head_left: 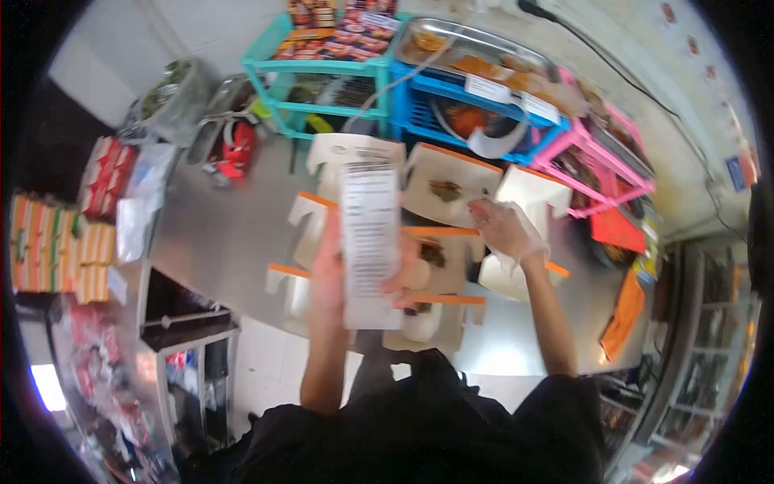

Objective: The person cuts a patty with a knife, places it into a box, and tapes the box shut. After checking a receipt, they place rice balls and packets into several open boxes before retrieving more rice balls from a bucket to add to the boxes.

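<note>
No text, brand or number reads clearly anywhere; everything is blurred.

- Paper slip (pixel 369 242), frame centre, held in the left hand (pixel 329 270): dense rows of dark print with a heavier block near the top. No word or figure can be made out.
- White box flap (pixel 355 149), 12 o'clock of the slip: a small dark mark and a line of print, unreadable.
- White tags (pixel 488 87) on the blue rack (pixel 419 113), 1 o'clock: printed, too small to read.
- Printed cards (pixel 339 32) atop the teal rack (pixel 274 60), 12 o'clock: red and dark pictures, lettering smeared.
- Red-and-white packets (pixel 105 173) and orange packs (pixel 56 250), 9 o'clock: colour bands only, no brand legible.
- Blue wall sign (pixel 735 173), 3 o'clock: unreadable.
</note>
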Motion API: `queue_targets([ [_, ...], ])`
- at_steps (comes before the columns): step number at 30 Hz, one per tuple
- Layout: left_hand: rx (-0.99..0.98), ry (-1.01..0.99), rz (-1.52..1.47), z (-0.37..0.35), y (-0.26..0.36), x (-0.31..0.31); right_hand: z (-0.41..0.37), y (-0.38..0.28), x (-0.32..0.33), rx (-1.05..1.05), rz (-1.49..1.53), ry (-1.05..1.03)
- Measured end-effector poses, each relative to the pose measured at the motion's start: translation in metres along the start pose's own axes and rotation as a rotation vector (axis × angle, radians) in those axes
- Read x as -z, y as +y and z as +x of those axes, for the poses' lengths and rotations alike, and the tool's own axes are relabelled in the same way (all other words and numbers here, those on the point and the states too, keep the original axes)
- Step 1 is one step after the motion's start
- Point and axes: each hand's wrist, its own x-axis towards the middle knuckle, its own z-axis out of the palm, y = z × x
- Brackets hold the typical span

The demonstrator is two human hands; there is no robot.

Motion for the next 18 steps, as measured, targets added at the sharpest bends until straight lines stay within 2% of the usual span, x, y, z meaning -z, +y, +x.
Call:
queue_targets([
  [1, -0.040, 0.051, 0.073, -0.010, 0.003, 0.011, -0.028, -0.008, 0.020, -0.094, 0.097, 0.072],
  [2, -0.087, 0.105, 0.152, -0.019, 0.003, 0.019, -0.057, 0.002, 0.027, -0.278, 0.270, 0.159],
  [4, -0.093, 0.128, 0.110, -0.035, -0.002, 0.025, -0.108, 0.014, 0.038, -0.488, 0.090, 0.472],
  [5, -0.117, 0.171, 0.097, -0.041, -0.006, 0.025, -0.131, 0.024, 0.039, -0.498, 0.076, 0.487],
  [7, -0.099, 0.158, 0.089, -0.045, -0.019, 0.028, -0.166, 0.049, 0.038, -0.763, 0.340, 0.675],
  [10, -0.074, 0.157, 0.064, -0.034, -0.049, 0.027, -0.187, 0.080, 0.046, -0.806, 0.297, 0.708],
  [12, -0.030, 0.221, 0.275, -0.020, -0.071, 0.030, -0.184, 0.105, 0.058, -0.771, 0.226, 0.725],
  [14, -0.019, 0.190, 0.257, -0.002, -0.094, 0.030, -0.167, 0.122, 0.074, -0.736, 0.164, 0.723],
  [16, -0.009, 0.218, 0.210, 0.020, -0.122, 0.020, -0.136, 0.130, 0.102, -0.774, 0.008, 0.554],
  [18, -0.021, 0.205, 0.140, 0.039, -0.152, 0.015, -0.111, 0.164, 0.114, -0.615, 0.002, 0.579],
])
